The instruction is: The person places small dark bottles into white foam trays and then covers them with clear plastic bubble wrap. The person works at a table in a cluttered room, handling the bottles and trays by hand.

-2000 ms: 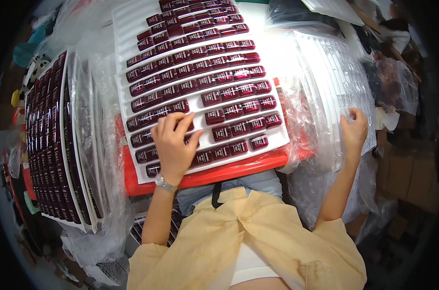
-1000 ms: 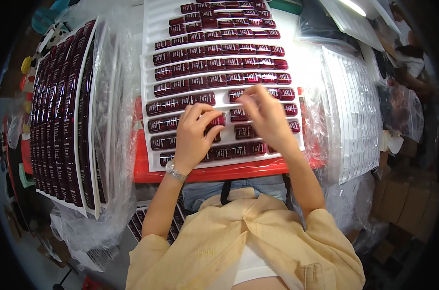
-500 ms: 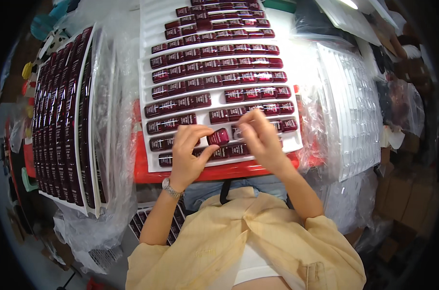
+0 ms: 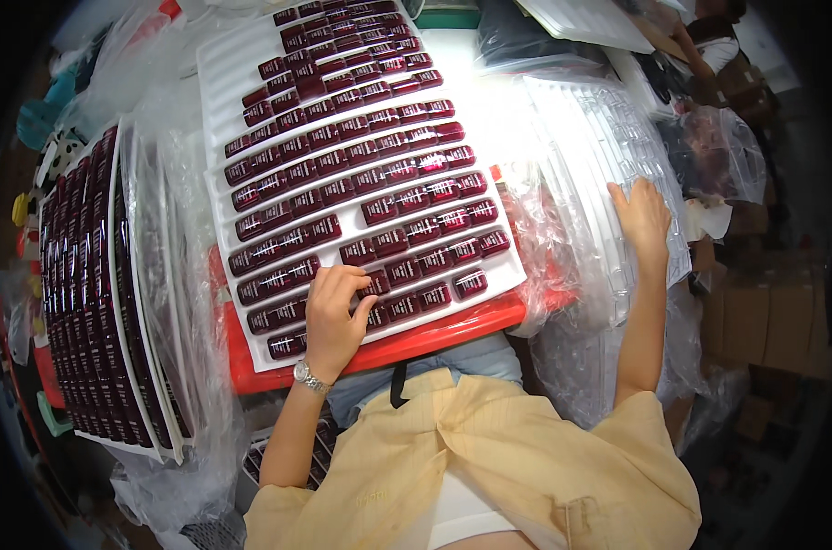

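A white ridged tray (image 4: 517, 266) holds rows of small dark red glossy bottles with pale lettering. Over its near rows, my left hand (image 4: 335, 312) has thumb and fingers closed at the left end of one dark red bottle (image 4: 374, 283). That bottle lies in line with its row, and the fingers hide part of the tray beside it. Well to the right, my right hand (image 4: 645, 215) rests over a white tray of clear plastic pieces (image 4: 608, 137). Its thumb and fingers are apart, and I see nothing held between them.
A red surface (image 4: 434, 332) shows under the tray's near edge. Upright trays of dark red bottles (image 4: 90, 302) stand at left beside crumpled clear film (image 4: 173, 302). Cardboard boxes (image 4: 769, 321) are at far right. Part of another person (image 4: 709, 46) shows at upper right.
My right hand has moved from the bottle rows to the clear pieces at right. My left hand stays at the bottle, which now lies lower in the row. The whole view has turned and shifted.
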`<state>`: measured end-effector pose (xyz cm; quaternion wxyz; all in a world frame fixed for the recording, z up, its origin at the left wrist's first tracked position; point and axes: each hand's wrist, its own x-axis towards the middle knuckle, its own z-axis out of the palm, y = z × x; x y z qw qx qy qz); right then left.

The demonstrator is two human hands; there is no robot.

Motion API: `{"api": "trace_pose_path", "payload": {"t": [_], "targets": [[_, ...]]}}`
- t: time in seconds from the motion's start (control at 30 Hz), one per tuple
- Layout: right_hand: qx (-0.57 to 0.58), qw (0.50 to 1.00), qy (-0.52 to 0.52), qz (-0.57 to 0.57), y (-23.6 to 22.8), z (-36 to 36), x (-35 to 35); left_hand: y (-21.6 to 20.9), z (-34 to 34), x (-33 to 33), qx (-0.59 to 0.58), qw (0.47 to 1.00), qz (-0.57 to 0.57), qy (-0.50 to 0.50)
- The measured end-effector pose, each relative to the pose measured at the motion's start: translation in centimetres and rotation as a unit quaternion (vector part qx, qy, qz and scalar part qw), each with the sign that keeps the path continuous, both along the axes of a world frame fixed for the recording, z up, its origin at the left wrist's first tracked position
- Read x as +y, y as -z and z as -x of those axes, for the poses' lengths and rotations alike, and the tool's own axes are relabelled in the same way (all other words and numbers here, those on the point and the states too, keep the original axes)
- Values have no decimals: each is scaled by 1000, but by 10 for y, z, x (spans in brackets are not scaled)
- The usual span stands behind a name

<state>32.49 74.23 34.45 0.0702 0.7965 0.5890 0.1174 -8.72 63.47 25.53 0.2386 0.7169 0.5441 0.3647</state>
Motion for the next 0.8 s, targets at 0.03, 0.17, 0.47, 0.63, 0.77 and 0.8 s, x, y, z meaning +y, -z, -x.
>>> {"api": "trace_pose_path", "payload": {"t": [0.03, 0.17, 0.47, 0.63, 0.77, 0.8], "targets": [[3, 1000, -19, -8, 11, -14, -1, -5, -1, 3, 24, 1000, -6, 7], [139, 977, -132, -89, 26, -35, -4, -28, 9, 18, 78, 996, -19, -29], [130, 965, -206, -97, 25, -55, 12, -15, 37, 65, 162, 985, -42, -45], [607, 782, -95, -100, 0, 1, 17, -20, 23, 52, -48, 996, -24, -73], [765, 609, -207, 18, -1, 185, -9, -26, -6, 36, -190, 981, 9, -48], [781, 588, -212, 15, 3, 211, -15, -28, -11, 34, -216, 975, 26, -40]]}}
